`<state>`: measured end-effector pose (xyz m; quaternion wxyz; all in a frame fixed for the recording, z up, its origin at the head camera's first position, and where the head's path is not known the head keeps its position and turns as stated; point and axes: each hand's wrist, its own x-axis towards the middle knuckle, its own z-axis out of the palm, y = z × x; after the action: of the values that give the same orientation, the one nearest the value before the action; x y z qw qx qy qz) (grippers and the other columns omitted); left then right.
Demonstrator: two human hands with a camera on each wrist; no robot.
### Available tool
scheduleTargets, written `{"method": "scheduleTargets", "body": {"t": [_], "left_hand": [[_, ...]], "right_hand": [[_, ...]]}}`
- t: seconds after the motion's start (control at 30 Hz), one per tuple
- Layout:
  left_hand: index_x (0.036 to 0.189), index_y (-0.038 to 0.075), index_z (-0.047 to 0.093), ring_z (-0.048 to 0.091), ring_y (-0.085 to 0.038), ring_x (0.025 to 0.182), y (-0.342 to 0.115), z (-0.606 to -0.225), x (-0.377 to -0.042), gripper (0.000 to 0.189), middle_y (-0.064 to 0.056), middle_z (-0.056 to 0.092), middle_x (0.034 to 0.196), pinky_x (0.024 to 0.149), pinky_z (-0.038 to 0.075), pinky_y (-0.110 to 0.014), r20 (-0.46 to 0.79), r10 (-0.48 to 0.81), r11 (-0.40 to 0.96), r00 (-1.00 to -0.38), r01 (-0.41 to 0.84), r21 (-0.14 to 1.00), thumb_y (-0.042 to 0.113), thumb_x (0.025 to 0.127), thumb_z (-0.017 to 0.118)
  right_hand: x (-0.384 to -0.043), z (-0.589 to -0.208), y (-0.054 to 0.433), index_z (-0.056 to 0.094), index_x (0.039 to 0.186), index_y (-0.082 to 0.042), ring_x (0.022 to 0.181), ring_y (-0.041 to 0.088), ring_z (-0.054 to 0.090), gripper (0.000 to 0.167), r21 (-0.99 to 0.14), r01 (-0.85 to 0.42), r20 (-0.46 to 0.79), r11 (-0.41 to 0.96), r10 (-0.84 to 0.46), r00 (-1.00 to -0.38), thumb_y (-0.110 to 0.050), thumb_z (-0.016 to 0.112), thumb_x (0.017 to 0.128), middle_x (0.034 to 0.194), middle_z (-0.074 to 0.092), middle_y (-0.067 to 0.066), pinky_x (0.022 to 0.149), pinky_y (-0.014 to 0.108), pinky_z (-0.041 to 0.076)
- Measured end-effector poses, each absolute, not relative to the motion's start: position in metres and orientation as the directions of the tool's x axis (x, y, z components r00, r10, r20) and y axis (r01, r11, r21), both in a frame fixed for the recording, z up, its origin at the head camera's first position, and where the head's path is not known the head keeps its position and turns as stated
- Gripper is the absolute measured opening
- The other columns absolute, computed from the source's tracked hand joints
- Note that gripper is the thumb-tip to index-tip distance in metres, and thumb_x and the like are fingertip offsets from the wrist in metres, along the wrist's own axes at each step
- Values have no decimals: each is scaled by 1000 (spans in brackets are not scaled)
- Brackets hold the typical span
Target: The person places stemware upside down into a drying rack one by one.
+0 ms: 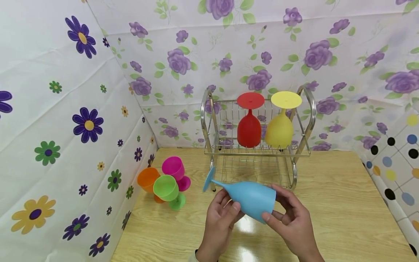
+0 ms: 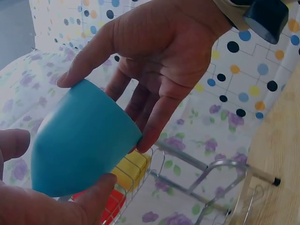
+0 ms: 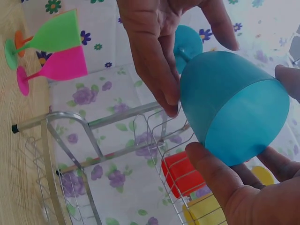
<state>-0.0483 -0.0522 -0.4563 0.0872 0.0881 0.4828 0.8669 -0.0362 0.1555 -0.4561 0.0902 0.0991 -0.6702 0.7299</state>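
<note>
A wooden table (image 1: 340, 203) stands in a corner hung with printed cloths. Closest are the two hands, raised over its front part with a blue goblet (image 1: 250, 198) between them. The left hand (image 1: 220, 220) holds the goblet where the bowl narrows toward the stem, thumb on the near side and fingers curled behind and below. The right hand (image 1: 294, 222) grips the bowl at the rim, its thumb on the near edge and its fingers round the far edge. The goblet is tipped onto its side, foot to the left and higher, mouth to the right; the right wrist view looks into the bowl.

Beyond the left hand, well apart from it, three goblets stand upright in a tight cluster on the table: green (image 1: 166, 188) in front, orange (image 1: 148, 179) behind it to the left, pink (image 1: 173, 168) behind it to the right. Whether they touch is hard to tell.

Past the blue goblet is a two-tier metal rack (image 1: 257, 155). On its upper tier a red goblet (image 1: 249, 129) and a yellow goblet (image 1: 279, 131) sit side by side, upside down, feet up.

Daisy cloth (image 1: 65, 120) covers the left side, dotted cloth (image 1: 397, 171) the right, and rose cloth (image 1: 229, 40) the back.
</note>
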Motion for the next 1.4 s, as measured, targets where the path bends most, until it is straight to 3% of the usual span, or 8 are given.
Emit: {"method": "scheduleTargets", "body": {"t": [0.2, 0.37, 0.63, 0.83, 1.0, 1.2, 1.4], "left_hand": [[160, -8, 26, 59, -29, 137, -54, -455, -49, 63, -16, 51, 151, 107, 57, -42, 77, 285, -576, -956, -107, 810, 5, 106, 57], [158, -10, 28, 61, -29, 136, -54, -456, -49, 62, -15, 54, 148, 106, 58, -42, 84, 287, -598, -954, -110, 794, 3, 105, 58], [156, -8, 36, 64, -28, 132, -53, -458, -51, 59, -14, 58, 145, 104, 59, -42, 76, 255, -597, -964, -95, 797, 2, 104, 61], [154, -7, 40, 65, -27, 131, -52, -458, -54, 56, -14, 60, 143, 104, 59, -42, 96, 241, -599, -966, -70, 798, 0, 103, 62], [153, -9, 42, 66, -25, 129, -53, -458, -57, 56, -13, 62, 140, 102, 60, -41, 127, 236, -579, -963, -34, 815, -2, 102, 63], [152, -9, 43, 65, -26, 129, -55, -453, -58, 58, -15, 63, 139, 102, 60, -41, 128, 220, -521, -967, -5, 854, 0, 100, 66], [150, -9, 47, 67, -24, 124, -57, -448, -62, 59, -13, 65, 134, 100, 62, -37, 132, 183, -460, -974, 34, 887, 0, 96, 71]], "right_hand": [[-35, -454, 155, 42, 154, 9, 133, 17, 61, 68, -945, -287, 298, -155, -47, -954, 18, 68, 91, 154, 51, 19, 91, 36, 65], [-33, -456, 155, 41, 154, 9, 134, 17, 60, 69, -942, -286, 299, -173, -56, -952, 20, 67, 91, 154, 49, 20, 93, 37, 64], [-37, -460, 155, 38, 154, 12, 136, 16, 60, 69, -942, -270, 287, -199, -63, -956, 22, 65, 90, 154, 52, 12, 93, 38, 64], [-39, -461, 156, 38, 154, 12, 137, 16, 59, 70, -939, -274, 293, -209, -68, -954, 23, 64, 90, 155, 51, 15, 94, 39, 64], [-41, -460, 157, 37, 153, 13, 138, 16, 59, 69, -937, -279, 300, -211, -76, -951, 23, 63, 90, 153, 54, 6, 94, 39, 64], [-41, -460, 158, 39, 154, 10, 138, 14, 59, 69, -943, -285, 304, -174, -92, -948, 21, 65, 91, 155, 51, 16, 93, 37, 64], [-43, -461, 162, 42, 153, 9, 135, 14, 60, 67, -945, -297, 311, -140, -94, -946, 20, 66, 91, 154, 53, 15, 93, 35, 64]]}}
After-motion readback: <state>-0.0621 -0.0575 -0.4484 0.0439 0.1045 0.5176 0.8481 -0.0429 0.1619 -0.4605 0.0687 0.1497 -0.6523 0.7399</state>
